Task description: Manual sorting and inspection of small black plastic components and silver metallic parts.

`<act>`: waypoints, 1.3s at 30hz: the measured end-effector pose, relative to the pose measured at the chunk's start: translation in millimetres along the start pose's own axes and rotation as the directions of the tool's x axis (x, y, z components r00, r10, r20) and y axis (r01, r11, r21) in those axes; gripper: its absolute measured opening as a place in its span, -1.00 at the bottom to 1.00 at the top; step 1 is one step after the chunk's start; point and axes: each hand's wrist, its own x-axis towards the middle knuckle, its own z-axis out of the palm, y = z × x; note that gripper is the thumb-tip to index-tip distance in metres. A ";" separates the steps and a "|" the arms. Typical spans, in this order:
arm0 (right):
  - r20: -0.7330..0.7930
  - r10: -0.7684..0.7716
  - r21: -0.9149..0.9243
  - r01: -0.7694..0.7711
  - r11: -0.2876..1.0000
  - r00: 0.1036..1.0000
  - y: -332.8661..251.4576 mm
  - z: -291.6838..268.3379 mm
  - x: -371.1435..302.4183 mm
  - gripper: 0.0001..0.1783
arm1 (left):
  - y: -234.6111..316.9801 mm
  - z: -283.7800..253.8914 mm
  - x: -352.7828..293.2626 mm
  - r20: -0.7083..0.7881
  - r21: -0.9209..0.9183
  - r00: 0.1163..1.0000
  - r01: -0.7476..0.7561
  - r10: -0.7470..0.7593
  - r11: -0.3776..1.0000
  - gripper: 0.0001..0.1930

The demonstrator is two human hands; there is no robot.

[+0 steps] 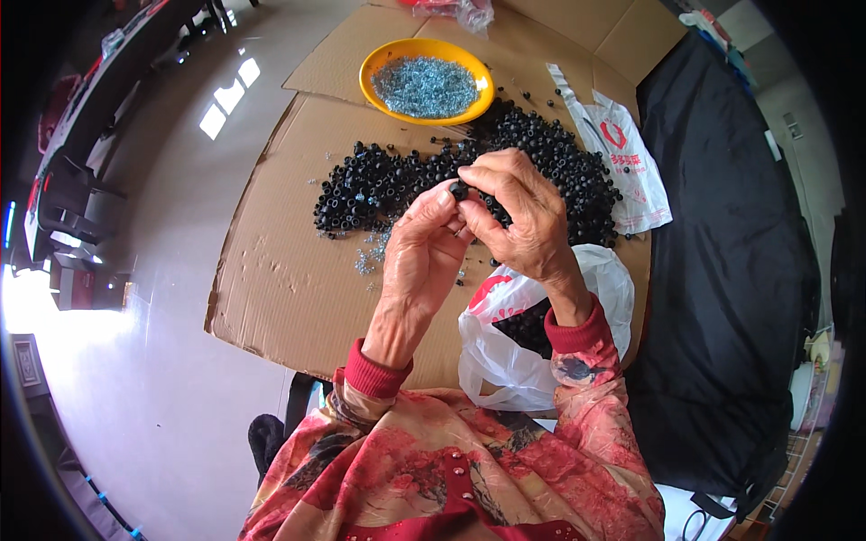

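Observation:
Between my fingertips, above the cardboard, is a small round black plastic piece (458,190). My left hand (420,248) pinches it from the left with thumb and fingers. My right hand (523,212) closes on the same piece from the right, its fingers bent. Just beyond my hands spreads a heap of similar black pieces (356,185), some with a hollow end. Small clear bluish bits (370,257) lie scattered at its near left side. Farther back, a yellow bowl (487,88) holds many of these clear bits.
Under everything lies a cardboard sheet (280,261). An opened white plastic bag (487,361) with black pieces sits below my right wrist. A flat white bag (645,203) lies at the right, beside a large black fabric-covered thing (722,298). Something red in clear plastic (456,11) is at the back.

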 end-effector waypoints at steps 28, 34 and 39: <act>0.172 0.390 0.502 -0.421 0.755 0.904 10.4 -9.8 7.5 -0.90 | 4.1 6.4 -2.0 0.057 0.064 0.998 -0.026 0.023 0.998 -0.77; 0.040 0.162 0.219 -0.167 0.961 0.986 -0.8 -7.1 2.9 -0.76 | 2.1 4.1 -5.1 0.015 0.015 1.000 -0.027 0.027 1.000 -0.78; 0.024 0.054 0.037 -0.055 0.998 0.998 -2.4 -2.8 0.4 -0.65 | 1.0 1.6 -3.0 0.037 -0.004 0.999 0.014 -0.014 1.000 -0.76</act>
